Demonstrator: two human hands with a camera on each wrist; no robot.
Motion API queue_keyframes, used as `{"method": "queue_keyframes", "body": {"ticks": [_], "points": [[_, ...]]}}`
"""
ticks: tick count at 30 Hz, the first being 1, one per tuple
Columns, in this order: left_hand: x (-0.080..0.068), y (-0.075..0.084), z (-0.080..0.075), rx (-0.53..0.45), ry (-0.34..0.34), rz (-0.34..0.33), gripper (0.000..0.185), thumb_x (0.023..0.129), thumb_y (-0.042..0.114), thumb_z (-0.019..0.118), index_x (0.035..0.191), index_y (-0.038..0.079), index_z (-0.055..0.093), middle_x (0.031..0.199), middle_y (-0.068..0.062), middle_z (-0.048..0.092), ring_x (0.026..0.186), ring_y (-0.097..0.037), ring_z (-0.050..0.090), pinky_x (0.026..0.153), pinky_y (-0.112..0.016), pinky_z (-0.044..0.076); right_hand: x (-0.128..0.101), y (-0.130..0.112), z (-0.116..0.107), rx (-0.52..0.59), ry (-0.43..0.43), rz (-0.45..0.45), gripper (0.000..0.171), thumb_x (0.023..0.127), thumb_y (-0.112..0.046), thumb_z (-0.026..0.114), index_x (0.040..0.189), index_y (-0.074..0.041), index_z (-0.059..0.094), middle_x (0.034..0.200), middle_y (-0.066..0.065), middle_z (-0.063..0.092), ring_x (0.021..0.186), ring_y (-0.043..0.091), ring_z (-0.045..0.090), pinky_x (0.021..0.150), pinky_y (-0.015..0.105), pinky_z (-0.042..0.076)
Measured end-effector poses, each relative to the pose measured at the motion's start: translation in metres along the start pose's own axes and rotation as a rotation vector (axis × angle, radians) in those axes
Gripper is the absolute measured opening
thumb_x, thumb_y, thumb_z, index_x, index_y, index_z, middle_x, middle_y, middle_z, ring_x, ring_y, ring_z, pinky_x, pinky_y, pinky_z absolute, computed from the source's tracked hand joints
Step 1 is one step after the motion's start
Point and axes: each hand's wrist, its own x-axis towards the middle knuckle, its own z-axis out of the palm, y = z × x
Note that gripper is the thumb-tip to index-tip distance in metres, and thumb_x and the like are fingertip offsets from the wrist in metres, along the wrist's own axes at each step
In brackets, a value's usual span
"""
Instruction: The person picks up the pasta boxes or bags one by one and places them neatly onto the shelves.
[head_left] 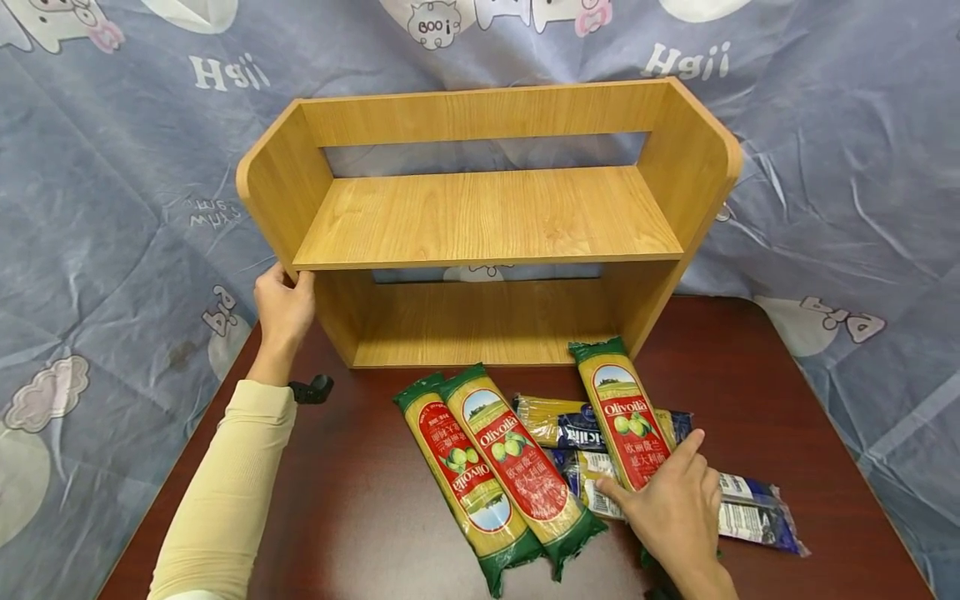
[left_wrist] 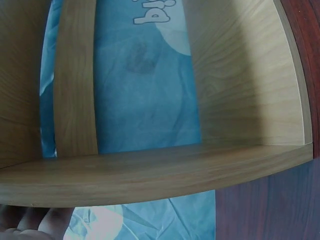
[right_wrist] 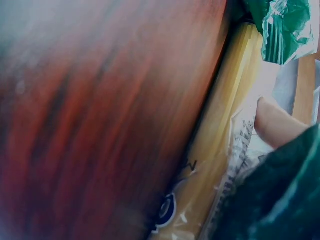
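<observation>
My left hand grips the left side panel of a two-tier wooden shelf. In the left wrist view, the fingers show at the panel's outer side. My right hand holds the lower part of a green-ended Olivoilà spaghetti pack, thumb on its left side and fingers on its right. This pack lies over several blue-marked pasta packs, its top end close to the shelf's lower right corner. In the right wrist view a fingertip shows beside a clear pasta wrapper.
Two more Olivoilà packs, one left and one right, lie side by side and overlapping in front of the shelf. A dark red-brown table carries everything. Printed blue-grey cloth hangs behind and around it.
</observation>
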Motion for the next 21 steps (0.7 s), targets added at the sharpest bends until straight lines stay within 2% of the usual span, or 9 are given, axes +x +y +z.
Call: {"method": "queue_keyframes", "body": {"ticks": [6, 11, 14, 17, 21], "points": [[0.003, -0.002, -0.003, 0.050, 0.017, 0.061, 0.030, 0.100, 0.020, 0.056, 0.113, 0.002, 0.076, 0.098, -0.017, 0.073, 0.081, -0.012, 0.066, 0.065, -0.019, 0.048, 0.003, 0.000, -0.001, -0.016, -0.002, 0.005, 0.153, 0.053, -0.058, 0.096, 0.149, 0.024, 0.008, 0.120, 0.051, 0.040, 0.107, 0.062, 0.035, 0.092, 0.067, 0.031], [0.004, -0.004, -0.004, 0.081, 0.016, 0.076, 0.029, 0.099, 0.021, 0.057, 0.109, 0.003, 0.077, 0.096, -0.017, 0.074, 0.080, -0.009, 0.065, 0.066, -0.020, 0.046, 0.006, 0.001, -0.004, -0.040, -0.018, -0.022, 0.131, 0.058, -0.052, 0.095, 0.135, 0.029, 0.027, 0.105, 0.046, 0.045, 0.096, 0.060, 0.043, 0.078, 0.064, 0.039], [0.004, -0.004, -0.004, 0.077, 0.015, 0.074, 0.028, 0.099, 0.021, 0.058, 0.106, 0.003, 0.077, 0.095, -0.016, 0.074, 0.078, -0.008, 0.065, 0.066, -0.020, 0.046, 0.007, 0.001, -0.007, -0.041, -0.033, -0.024, 0.111, 0.061, -0.052, 0.093, 0.118, 0.026, 0.041, 0.095, 0.039, 0.048, 0.087, 0.055, 0.052, 0.066, 0.063, 0.045], [0.004, -0.003, -0.004, 0.059, 0.017, 0.063, 0.026, 0.098, 0.019, 0.058, 0.104, 0.002, 0.077, 0.093, -0.015, 0.074, 0.077, -0.006, 0.064, 0.065, -0.020, 0.046, 0.009, 0.002, -0.010, -0.047, -0.056, -0.023, 0.097, 0.063, -0.055, 0.091, 0.104, 0.021, 0.047, 0.088, 0.034, 0.051, 0.075, 0.047, 0.056, 0.053, 0.057, 0.046], [0.003, -0.003, -0.003, 0.061, 0.031, 0.056, 0.025, 0.097, 0.016, 0.059, 0.102, 0.000, 0.077, 0.092, -0.014, 0.074, 0.078, -0.005, 0.062, 0.066, -0.019, 0.045, 0.013, 0.002, -0.014, -0.061, -0.100, -0.004, 0.088, 0.065, -0.055, 0.088, 0.100, 0.017, 0.050, 0.082, 0.029, 0.055, 0.065, 0.039, 0.057, 0.046, 0.049, 0.044]]}}
